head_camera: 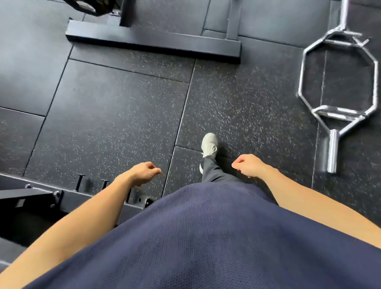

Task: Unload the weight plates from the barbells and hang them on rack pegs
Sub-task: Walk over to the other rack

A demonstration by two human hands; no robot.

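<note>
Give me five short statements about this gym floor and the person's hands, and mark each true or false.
1. Both hands, left hand and right hand, hold nothing. True.
2. The chrome hex bar carries plates on both ends. False: the sleeves in view are bare.
3. The hex bar lies on the floor. True.
4. The right hand grips the hex bar. False: they are well apart.
5. The shoe is black. False: it is light grey.

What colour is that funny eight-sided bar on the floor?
Shiny silver chrome; the trap bar shows best in the head view.
</note>
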